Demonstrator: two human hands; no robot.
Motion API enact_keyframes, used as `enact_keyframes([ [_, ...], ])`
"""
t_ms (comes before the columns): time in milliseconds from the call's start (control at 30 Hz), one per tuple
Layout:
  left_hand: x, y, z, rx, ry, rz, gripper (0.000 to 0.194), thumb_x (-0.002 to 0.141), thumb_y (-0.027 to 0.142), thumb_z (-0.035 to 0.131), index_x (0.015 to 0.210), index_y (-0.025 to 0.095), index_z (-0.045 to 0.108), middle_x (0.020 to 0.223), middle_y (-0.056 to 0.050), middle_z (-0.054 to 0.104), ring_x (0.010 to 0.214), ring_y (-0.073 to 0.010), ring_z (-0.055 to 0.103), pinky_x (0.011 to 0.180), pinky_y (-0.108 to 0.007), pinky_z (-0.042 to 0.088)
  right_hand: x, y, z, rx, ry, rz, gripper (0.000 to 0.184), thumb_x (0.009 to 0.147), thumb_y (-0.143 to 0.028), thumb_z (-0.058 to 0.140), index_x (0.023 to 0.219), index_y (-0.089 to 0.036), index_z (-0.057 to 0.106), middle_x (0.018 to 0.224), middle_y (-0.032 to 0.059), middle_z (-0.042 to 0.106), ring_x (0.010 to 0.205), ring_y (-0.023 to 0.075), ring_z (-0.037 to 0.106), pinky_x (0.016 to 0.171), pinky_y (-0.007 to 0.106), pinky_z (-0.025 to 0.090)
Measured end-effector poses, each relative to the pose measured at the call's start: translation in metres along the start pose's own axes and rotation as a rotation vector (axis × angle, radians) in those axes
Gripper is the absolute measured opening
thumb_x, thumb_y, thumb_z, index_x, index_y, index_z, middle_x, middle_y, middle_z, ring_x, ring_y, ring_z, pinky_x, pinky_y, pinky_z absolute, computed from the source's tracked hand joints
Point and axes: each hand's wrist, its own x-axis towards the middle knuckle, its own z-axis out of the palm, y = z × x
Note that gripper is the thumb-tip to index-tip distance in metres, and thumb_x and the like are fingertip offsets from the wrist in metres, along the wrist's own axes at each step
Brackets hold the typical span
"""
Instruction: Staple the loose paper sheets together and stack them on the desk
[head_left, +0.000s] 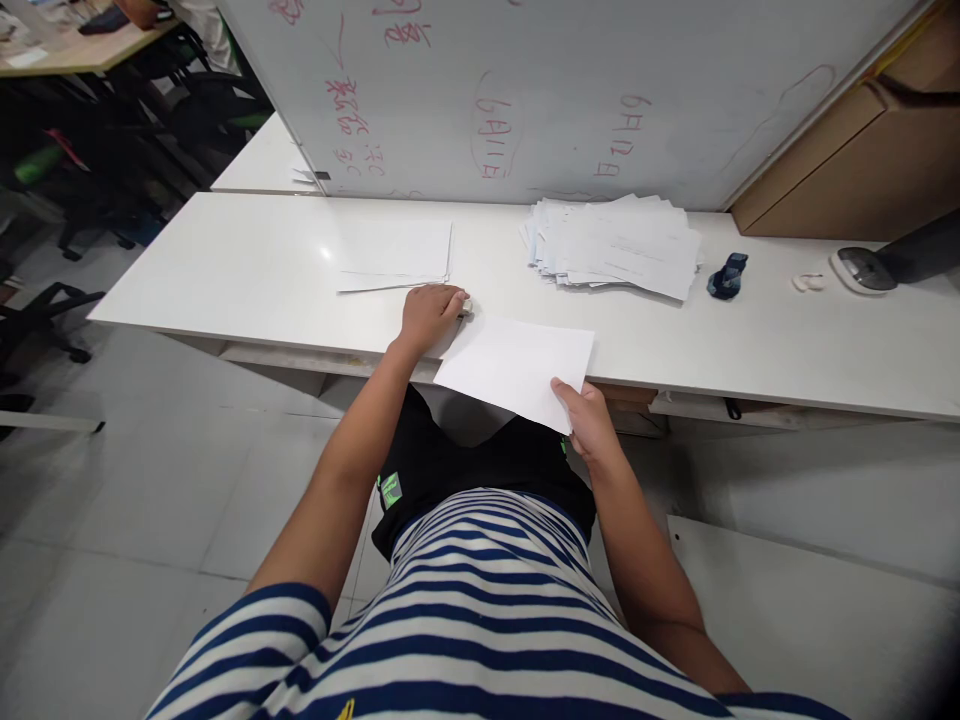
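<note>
My right hand (pixel 587 417) pinches the near corner of a blank white sheet (pixel 517 367) that hangs half over the front edge of the white table (pixel 225 270). On the table just left of that sheet rests my left hand (pixel 429 315), fingers curled over a small light object I cannot make out. Behind my left hand lies a neat stack of white paper (pixel 394 256). A loose, fanned pile of printed sheets (pixel 615 245) sits further right.
A dark blue stapler-like object (pixel 727 276), a small white item (pixel 808 282) and a grey monitor foot (pixel 862 269) lie at the table's right. A whiteboard (pixel 525 90) with red writing leans at the back. Office chairs stand left; a white panel (pixel 810 610) lies on the floor right.
</note>
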Motion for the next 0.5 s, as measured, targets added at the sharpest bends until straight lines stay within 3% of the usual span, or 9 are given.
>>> enact_keyframes([
  [500, 0.0005, 0.0021, 0.0016, 0.010, -0.006, -0.025, 0.042, 0.100, 0.035, 0.034, 0.105, 0.029, 0.075, 0.115, 0.002, 0.074, 0.114, -0.0227, 0.063, 0.099, -0.037, 0.041, -0.0018, 0.0025, -0.0021, 0.005, -0.004, 0.017, 0.038, 0.066, -0.043, 0.080, 0.092, -0.016, 0.071, 0.083, 0.0056, 0.077, 0.080, 0.0234, 0.072, 0.078, 0.035, 0.057],
])
